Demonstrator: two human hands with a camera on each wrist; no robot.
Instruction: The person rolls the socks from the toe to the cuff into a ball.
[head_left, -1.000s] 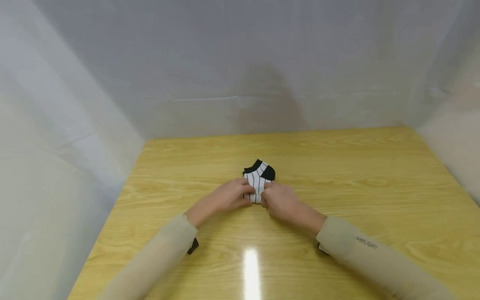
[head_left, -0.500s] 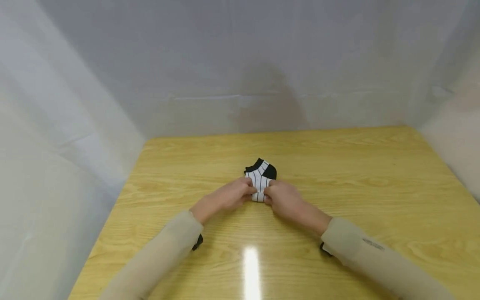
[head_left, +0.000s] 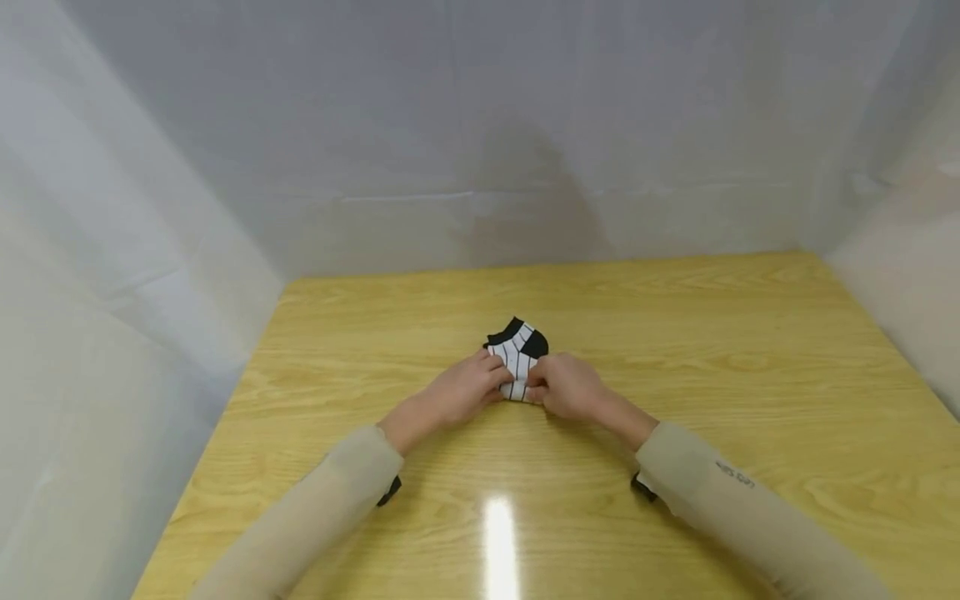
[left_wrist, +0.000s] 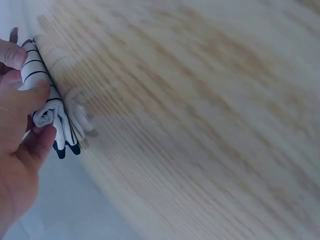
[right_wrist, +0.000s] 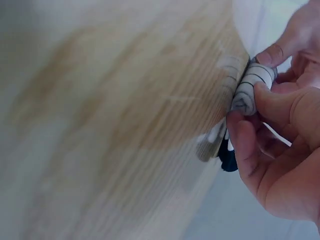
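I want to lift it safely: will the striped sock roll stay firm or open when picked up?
The striped sock roll is soft cloth, so probably light and floppy. Left hand and right hand both pinch its rolled end; released, it may unroll.

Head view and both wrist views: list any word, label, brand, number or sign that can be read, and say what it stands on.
Right sleeve: one small dark line of print near the cuff, too small and blurred to read.
Striped socks held in both hands: only black lines and black patches, no text.
Wooden table and white backdrop: no text.
Wrist views: nothing to read.
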